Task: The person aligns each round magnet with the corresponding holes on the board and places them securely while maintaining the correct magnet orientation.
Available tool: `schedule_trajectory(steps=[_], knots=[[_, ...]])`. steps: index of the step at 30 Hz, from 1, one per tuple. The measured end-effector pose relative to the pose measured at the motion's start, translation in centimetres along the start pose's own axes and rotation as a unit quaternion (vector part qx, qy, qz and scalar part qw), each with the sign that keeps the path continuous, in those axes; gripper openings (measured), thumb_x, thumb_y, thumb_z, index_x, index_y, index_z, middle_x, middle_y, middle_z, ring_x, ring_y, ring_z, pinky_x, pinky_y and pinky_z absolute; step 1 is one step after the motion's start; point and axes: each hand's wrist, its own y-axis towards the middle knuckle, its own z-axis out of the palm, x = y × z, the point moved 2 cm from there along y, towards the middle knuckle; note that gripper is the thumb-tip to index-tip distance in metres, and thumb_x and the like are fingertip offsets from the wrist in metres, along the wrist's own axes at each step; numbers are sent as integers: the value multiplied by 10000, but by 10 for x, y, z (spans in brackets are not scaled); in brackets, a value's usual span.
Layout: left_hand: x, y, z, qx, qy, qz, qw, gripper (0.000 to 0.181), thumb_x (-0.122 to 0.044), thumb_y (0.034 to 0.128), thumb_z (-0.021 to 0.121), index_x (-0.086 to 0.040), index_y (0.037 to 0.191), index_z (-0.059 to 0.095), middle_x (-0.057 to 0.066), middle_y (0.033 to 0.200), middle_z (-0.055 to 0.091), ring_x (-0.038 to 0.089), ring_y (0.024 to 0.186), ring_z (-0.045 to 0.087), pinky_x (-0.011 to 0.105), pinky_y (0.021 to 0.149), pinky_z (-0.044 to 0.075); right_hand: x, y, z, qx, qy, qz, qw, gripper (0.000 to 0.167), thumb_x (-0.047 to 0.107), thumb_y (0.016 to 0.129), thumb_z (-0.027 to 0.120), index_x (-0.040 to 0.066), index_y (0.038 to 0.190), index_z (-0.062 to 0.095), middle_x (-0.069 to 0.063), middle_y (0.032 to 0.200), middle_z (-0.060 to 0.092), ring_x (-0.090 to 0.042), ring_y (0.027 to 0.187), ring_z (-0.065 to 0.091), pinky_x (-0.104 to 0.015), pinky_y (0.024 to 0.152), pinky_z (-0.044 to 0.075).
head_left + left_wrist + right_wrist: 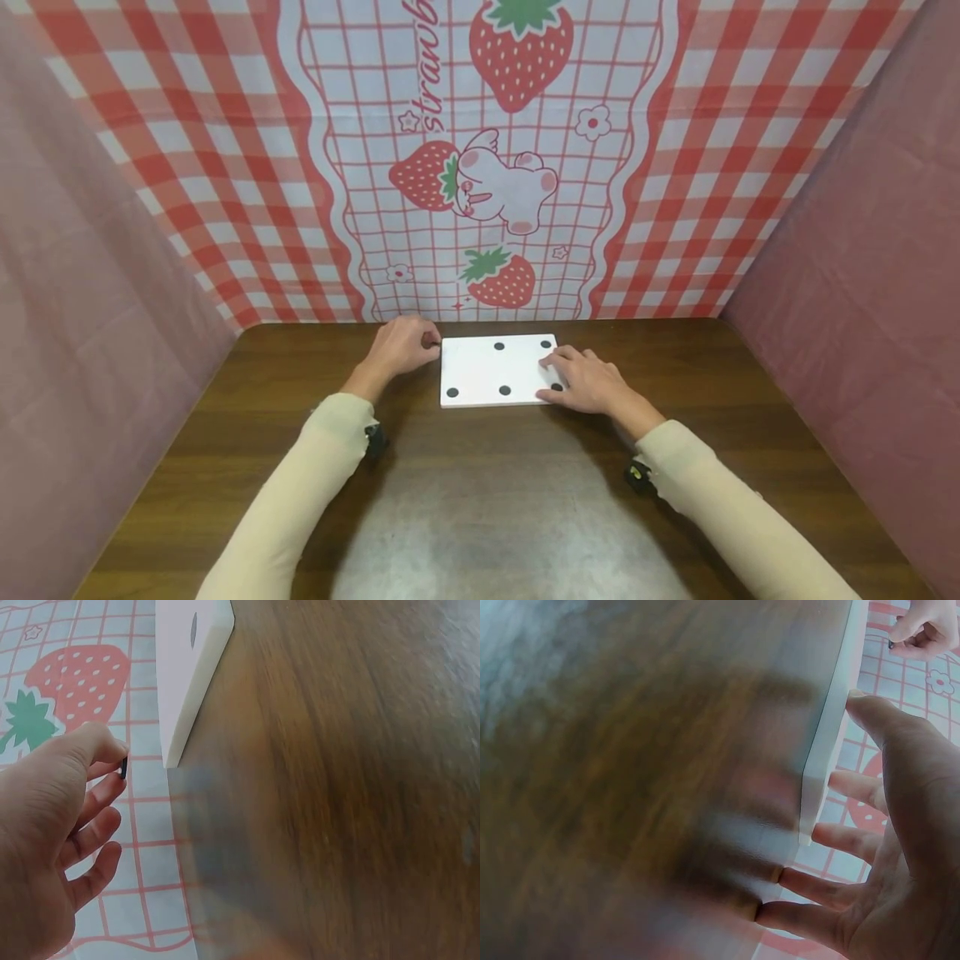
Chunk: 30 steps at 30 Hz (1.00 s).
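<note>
A white rectangular board (480,367) lies flat on the table, with several round black dots on its upper face. Between thumb and index finger, my left hand (403,343) pinches a small, thin black disc (124,766), seen edge-on in the left wrist view. That hand is just beyond the board's left end, its other fingers loosely bent. At the right end, my right hand (588,381) rests on the board with fingers spread and fairly straight. Its thumb touches the front edge in the right wrist view, and it partly covers the dot at the near right corner.
The brown wooden table (480,500) reaches back to an upright red-and-white checked cloth (247,167) with printed strawberries. Pink fabric walls stand at left and right. Each wrist carries a small black device below its pale sleeve.
</note>
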Motion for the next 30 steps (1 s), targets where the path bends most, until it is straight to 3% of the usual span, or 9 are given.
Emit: schedule_trajectory(steps=[8,15,26,30], knots=[[-7,7,5,54,68,101,9999,174,-251,976,808,-172,1119,868,47,1092,813,238,998,729,450,937,633,0,-1,-1,35,27,-21,10000,690,610,1019,753,195,1560,648,-174,1650,597,-438,1329,640,-658,971,618],[-10,12,11,-30,-202,69,9998,166,-230,976,824,-171,1121,877,51,1131,844,246,1062,776,463,974,648,-1,1,-1,-47,32,-90,9999,674,620,1005,764,199,1525,677,-156,1620,625,-418,1272,663,-606,884,619],[-12,15,21,124,-156,47,9998,155,-219,989,813,-171,1124,874,71,1130,811,257,1032,744,467,954,641,-2,2,-1,-45,52,-65,10000,680,622,1006,762,199,1531,672,-162,1630,616,-428,1294,659,-620,905,622],[4,28,43,231,-171,140,9995,150,-252,1005,804,-190,1122,876,64,1161,813,257,1076,756,479,966,645,0,1,-2,-51,88,-74,9999,674,617,1006,765,198,1526,673,-162,1629,616,-426,1291,657,-629,912,619]])
